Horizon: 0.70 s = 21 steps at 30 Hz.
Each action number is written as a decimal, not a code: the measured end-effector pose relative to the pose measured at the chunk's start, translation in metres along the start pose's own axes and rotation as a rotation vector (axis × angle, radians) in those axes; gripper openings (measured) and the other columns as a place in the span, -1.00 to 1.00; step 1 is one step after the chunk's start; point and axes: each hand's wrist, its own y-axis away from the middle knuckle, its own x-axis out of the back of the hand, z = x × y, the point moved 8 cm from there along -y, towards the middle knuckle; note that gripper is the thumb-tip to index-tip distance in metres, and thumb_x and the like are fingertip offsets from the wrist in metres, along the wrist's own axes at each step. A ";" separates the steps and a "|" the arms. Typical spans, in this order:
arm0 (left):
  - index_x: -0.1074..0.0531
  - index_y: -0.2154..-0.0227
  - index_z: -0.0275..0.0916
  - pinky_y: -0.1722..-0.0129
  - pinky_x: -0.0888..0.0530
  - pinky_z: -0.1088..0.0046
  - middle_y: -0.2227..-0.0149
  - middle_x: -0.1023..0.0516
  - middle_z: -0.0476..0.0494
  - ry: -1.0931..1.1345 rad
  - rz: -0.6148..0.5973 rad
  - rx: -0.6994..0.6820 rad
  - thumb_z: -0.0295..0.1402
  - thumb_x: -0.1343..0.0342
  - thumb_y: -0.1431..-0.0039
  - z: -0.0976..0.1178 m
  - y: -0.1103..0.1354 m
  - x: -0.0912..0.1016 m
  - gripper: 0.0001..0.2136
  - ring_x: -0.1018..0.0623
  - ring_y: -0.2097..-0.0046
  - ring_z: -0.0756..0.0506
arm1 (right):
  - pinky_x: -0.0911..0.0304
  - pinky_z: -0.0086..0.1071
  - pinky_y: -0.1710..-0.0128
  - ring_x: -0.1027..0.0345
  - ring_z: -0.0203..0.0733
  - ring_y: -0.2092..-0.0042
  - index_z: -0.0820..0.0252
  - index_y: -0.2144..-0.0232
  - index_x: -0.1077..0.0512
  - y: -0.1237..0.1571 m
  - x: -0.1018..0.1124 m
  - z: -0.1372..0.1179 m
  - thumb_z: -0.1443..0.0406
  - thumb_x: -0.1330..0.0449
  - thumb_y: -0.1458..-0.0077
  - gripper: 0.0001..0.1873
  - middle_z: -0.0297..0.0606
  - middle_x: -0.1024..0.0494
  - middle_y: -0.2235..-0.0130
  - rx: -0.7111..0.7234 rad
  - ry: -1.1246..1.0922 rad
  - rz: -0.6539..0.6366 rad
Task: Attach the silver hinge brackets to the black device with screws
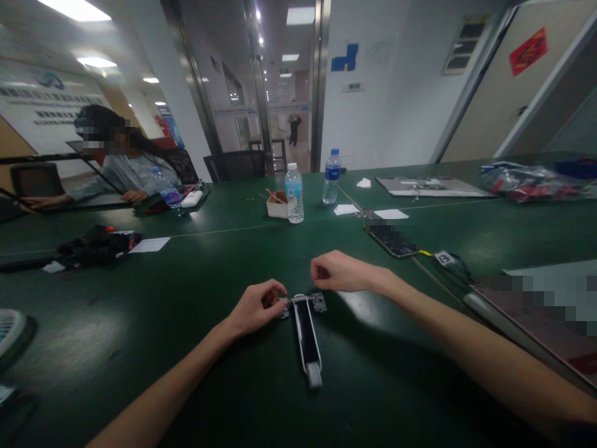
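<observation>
On the green table (186, 298) in front of me lies a long narrow piece (306, 333) with a black middle, a white rim and a pale tab at its near end. A flat metal bracket with holes (319, 302) sticks out to the right of its far end. The matching bracket on the left (284, 309) is partly covered by my left hand (259, 305), whose thumb and forefinger pinch it. My right hand (342, 272) hovers just beyond the right bracket, apart from it. Its fingers are curled in, and whatever they may hold is hidden.
Beyond my hands stand two water bottles (294, 196) (331, 180) and a small box (277, 205). A phone (392, 239) lies to the right, near a laptop (536, 330). Black gear (96, 247) is at left. Another person (125, 168) sits at far left.
</observation>
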 end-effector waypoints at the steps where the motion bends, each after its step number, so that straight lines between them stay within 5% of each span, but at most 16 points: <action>1: -0.38 0.25 -0.26 0.51 -0.27 0.55 0.51 -0.31 0.07 0.007 0.013 0.002 -0.24 -0.07 -0.14 0.000 0.000 0.001 -0.80 -0.31 0.49 0.03 | -0.14 -0.45 0.41 -0.27 -0.33 0.38 0.25 0.38 -0.38 -0.001 0.000 -0.011 0.31 -0.14 -0.07 -0.91 -0.30 -0.45 0.36 0.046 -0.010 0.059; 8: -0.41 0.32 -0.26 0.47 -0.33 0.53 0.39 -0.42 -0.02 0.061 0.027 -0.042 -0.25 -0.06 -0.14 0.004 0.001 0.004 -0.83 -0.37 0.43 0.02 | -0.16 -0.42 0.34 -0.25 -0.28 0.28 0.25 0.33 -0.36 -0.002 -0.020 -0.054 0.31 -0.11 -0.14 -0.91 -0.24 -0.41 0.26 0.172 0.023 0.178; 21: -0.33 0.42 -0.27 0.49 -0.30 0.53 0.43 -0.34 -0.02 -0.084 0.055 -0.068 -0.40 0.00 -0.10 0.007 0.002 0.005 -0.93 -0.34 0.44 0.01 | -0.15 -0.41 0.35 -0.28 -0.28 0.30 0.26 0.32 -0.39 0.001 0.002 -0.036 0.24 -0.10 -0.16 -0.83 -0.24 -0.44 0.28 0.117 0.024 0.139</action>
